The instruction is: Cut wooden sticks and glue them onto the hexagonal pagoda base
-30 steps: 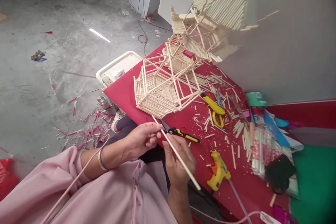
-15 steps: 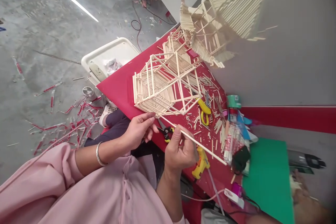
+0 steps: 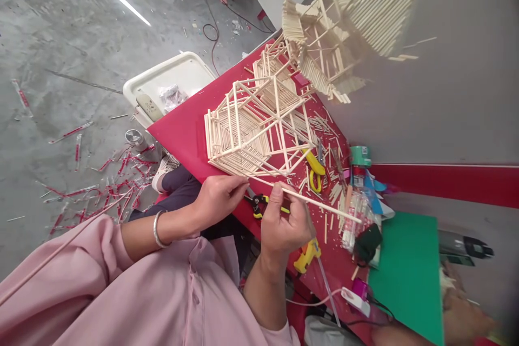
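A long thin wooden stick (image 3: 328, 207) slants down to the right above the red table's near edge. My right hand (image 3: 287, 223) pinches it near its middle between thumb and fingers. My left hand (image 3: 221, 195) is closed, with thumb and fingertips pinched at the stick's left end. Just beyond both hands stands an open frame model of wooden sticks (image 3: 247, 143) with a layered stick base. The held stick's left end lies close to the model's front edge; whether they touch I cannot tell. Black-and-yellow cutting pliers (image 3: 259, 204) lie between and behind my hands.
Yellow-handled scissors (image 3: 315, 166), a yellow glue gun (image 3: 308, 257) and stick offcuts lie on the red table (image 3: 178, 130). A stick-roofed model (image 3: 377, 5) rises behind. At right are a green board (image 3: 405, 275) and a blurred arm (image 3: 462, 311). Wrappers litter the floor.
The stick has swung to a flatter slant, its right end higher. My right hand has shifted slightly right, and my left fingers have curled closer together at the stick's end.
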Tool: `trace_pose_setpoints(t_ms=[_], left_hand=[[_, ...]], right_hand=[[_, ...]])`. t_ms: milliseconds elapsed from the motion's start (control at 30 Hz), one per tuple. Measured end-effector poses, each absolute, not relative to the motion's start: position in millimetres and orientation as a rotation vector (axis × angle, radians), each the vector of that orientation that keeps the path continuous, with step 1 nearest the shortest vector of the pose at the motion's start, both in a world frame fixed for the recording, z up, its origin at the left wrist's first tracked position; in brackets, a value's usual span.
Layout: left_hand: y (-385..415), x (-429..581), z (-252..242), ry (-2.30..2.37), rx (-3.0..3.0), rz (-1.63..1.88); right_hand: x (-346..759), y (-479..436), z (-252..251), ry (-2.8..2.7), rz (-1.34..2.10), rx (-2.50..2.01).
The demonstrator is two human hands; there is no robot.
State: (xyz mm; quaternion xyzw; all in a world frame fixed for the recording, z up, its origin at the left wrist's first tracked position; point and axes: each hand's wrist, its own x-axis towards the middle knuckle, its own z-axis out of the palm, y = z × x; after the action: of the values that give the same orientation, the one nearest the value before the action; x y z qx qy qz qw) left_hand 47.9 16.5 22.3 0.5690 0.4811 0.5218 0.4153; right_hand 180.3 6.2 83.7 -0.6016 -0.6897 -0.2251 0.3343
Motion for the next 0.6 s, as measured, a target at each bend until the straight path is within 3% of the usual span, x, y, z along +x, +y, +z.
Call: trace_pose_setpoints(t_ms=[233,600], left_hand=[[34,55,5,1.488,1.919,1.232],[36,55,3,1.385,1.797,1.221]], right_hand=[[178,14,87,-1.828,-0.654,-1.500],[180,15,87,-1.822,-0.645,-1.589]])
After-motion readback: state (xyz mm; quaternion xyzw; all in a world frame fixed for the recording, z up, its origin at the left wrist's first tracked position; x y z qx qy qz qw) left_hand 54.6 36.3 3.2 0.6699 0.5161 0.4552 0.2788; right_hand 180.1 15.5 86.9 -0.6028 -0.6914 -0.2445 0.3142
